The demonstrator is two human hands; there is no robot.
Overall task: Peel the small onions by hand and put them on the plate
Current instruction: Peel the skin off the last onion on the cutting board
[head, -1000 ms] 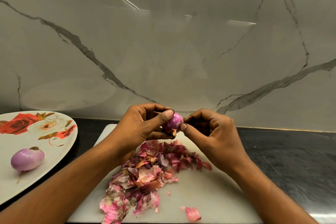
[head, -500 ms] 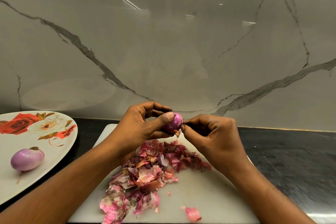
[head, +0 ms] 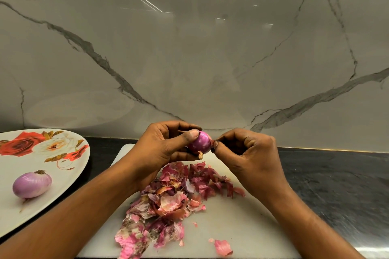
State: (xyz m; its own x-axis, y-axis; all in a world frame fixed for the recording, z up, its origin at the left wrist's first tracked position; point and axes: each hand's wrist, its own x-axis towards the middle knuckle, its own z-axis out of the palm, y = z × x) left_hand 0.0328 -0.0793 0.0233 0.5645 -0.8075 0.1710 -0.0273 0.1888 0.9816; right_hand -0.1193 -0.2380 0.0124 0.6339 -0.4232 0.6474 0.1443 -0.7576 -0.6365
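Mid-peel at the dark tabletop (head: 336, 185): a person's left hand (head: 166, 145) grips a small onion (head: 201, 143) in the air just above a white cutting board (head: 242, 223), thumb pressed across its top & the other fingers curled behind it. The right hand (head: 250, 160) meets the onion's right side, its fingers (head: 229, 136) bunched & pinching at the edge, apparently on a thin scrap of skin, tho the scrap is too small to make out for sure. The bulb shows glossy purple w/ a dry root tuft hanging at the bottom.

Beneath the hands a heap of onion skins (head: 168, 200) covers the board's middle. To the left, apart from the board, a rose-patterned plate (head: 69, 166) carries one peeled onion (head: 31, 184).

Step in hand, by the look of it: stripping the last bits off this onion, so the peel seems nearly done.

Next move prob. calls for a short pull w/ the right hand away from the bulb while the left keeps a firm hold, since the slick surface could slip. Then a nip at the root tuft if wanted, & a carry leftward to set the bulb on the plate near the first one.
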